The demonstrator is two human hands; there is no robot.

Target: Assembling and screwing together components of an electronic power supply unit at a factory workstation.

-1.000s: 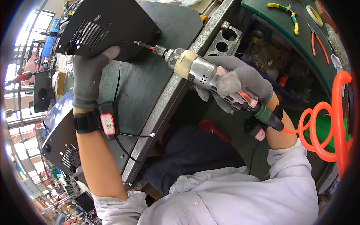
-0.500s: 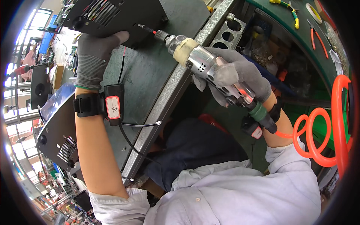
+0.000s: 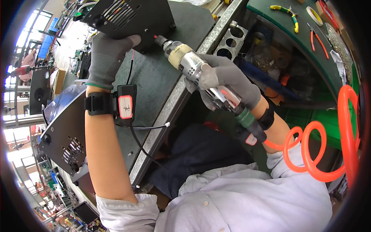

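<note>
My right hand (image 3: 228, 79), in a grey glove, is wrapped round a silver air screwdriver (image 3: 195, 65) with a yellowish tape band and a green rear collar. Its nose points up and left at a black metal case (image 3: 143, 15) with slots in its panel. Close to the tip, a small shiny screw (image 3: 146, 30) shows on that panel; I cannot tell whether the bit touches it. My left hand (image 3: 110, 54), gloved too, grips the case's lower edge, thumb along the panel and fingers mostly hidden.
An orange coiled air hose (image 3: 324, 154) trails from the screwdriver at right. Pliers with yellow-green handles (image 3: 290, 17), red-handled pliers (image 3: 315, 42) and a tape roll (image 3: 313, 16) lie on the far-right bench. Another slotted black panel (image 3: 63, 145) stands at left. A metal rail (image 3: 170, 104) edges the workbench.
The screwdriver and my right hand have shifted left and slightly up in view. The case and my left hand now appear further right and lower, still together.
</note>
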